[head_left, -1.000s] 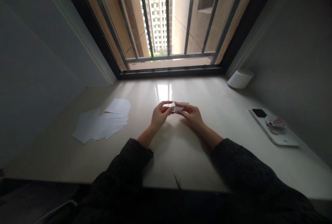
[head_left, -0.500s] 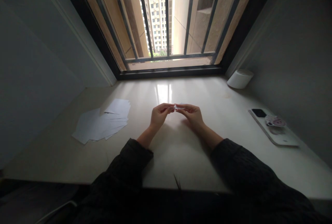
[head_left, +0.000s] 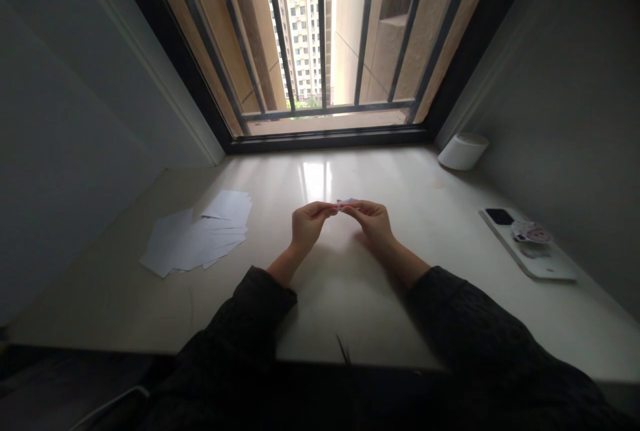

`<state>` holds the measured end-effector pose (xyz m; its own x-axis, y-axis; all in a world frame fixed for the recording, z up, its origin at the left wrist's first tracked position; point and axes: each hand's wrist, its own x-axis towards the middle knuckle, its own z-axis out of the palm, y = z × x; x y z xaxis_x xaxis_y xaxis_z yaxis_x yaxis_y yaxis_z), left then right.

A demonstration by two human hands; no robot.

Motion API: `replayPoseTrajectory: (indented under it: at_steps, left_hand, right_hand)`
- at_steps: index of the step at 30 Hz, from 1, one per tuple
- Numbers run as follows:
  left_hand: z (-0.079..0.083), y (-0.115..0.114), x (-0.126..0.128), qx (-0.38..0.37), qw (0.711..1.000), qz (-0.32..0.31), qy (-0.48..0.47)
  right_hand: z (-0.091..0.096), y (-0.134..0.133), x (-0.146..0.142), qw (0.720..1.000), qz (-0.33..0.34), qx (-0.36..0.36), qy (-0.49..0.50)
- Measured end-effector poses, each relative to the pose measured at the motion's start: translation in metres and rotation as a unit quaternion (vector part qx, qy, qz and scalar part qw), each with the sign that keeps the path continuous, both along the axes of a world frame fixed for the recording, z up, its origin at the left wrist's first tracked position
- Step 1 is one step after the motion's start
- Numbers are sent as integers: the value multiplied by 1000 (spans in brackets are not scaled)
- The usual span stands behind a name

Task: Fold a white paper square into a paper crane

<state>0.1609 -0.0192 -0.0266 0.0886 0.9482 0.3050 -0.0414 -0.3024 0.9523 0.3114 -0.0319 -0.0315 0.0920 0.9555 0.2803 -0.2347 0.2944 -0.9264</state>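
Between my fingertips, above the middle of the white table point(head_left: 345, 311), is a small piece of white paper point(head_left: 347, 202). Most of it is hidden behind the fingers, so its shape is hard to make out. My left hand point(head_left: 309, 223) pinches its left end with thumb and forefinger. From the other side, my right hand point(head_left: 370, 219) grips it between thumb and fingers. The two sets of fingertips nearly meet. Off to the left lies a loose, fanned stack of white paper sheets point(head_left: 187, 244).
On the right lies a white phone point(head_left: 530, 264) with a round pinkish grip point(head_left: 535, 232) on its back. A white cylindrical object point(head_left: 463, 151) stands in the far right corner. A barred window with a dark frame point(head_left: 330, 142) borders the table's far side.
My left fingers have shifted slightly and closed flatter against the paper. A little more of the paper shows above my right fingers. Everything else stays put.
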Motion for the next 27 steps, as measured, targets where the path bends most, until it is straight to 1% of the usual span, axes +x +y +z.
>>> replayPoseTrajectory:
  at_steps: [6, 13, 16, 21, 27]
  left_hand:
    - [-1, -4, 3, -29, 999, -2, -34]
    - [-4, 0, 1, -10, 1000, 17, -11]
    - [-5, 1, 1, -14, 999, 29, -18]
    - [-4, 0, 2, -36, 997, 32, -61]
    - [-3, 0, 1, -45, 998, 31, -38]
  right_hand:
    - [0, 0, 1, 1000, -8, -3, -20]
    - [-1, 1, 1, 1000, 5, -2, -21]
    - [-3, 3, 2, 1000, -8, -22, -19]
    - [-2, 2, 3, 998, -25, -50, -31]
    - [-6, 3, 3, 998, -38, -43, -35]
